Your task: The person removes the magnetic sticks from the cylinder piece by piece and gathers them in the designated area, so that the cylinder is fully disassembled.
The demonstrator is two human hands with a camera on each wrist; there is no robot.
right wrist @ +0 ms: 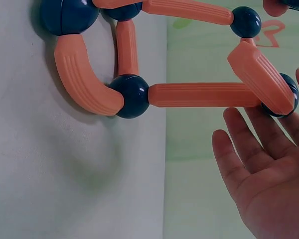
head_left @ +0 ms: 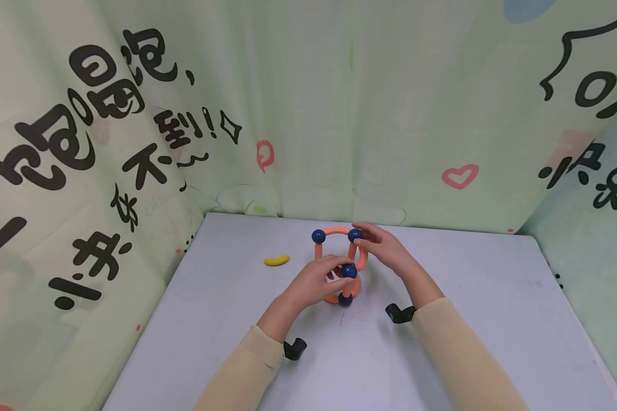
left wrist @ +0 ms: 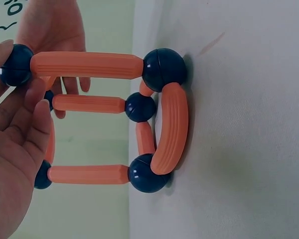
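one near ball [head_left: 348, 271] is pinched by the left hand [head_left: 316, 281], one far-right ball [head_left: 355, 235] by the right hand [head_left: 384, 246], atop the orange frame [head_left: 336, 230] on the table [head_left: 185, 342]; the step looks like top-fitting; next needs steady alignment.

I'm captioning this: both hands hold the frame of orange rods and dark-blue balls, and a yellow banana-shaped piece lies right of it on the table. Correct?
Not quite: the yellow banana-shaped piece lies on the table left of the orange and dark-blue frame, as the head view shows. The rest stands.
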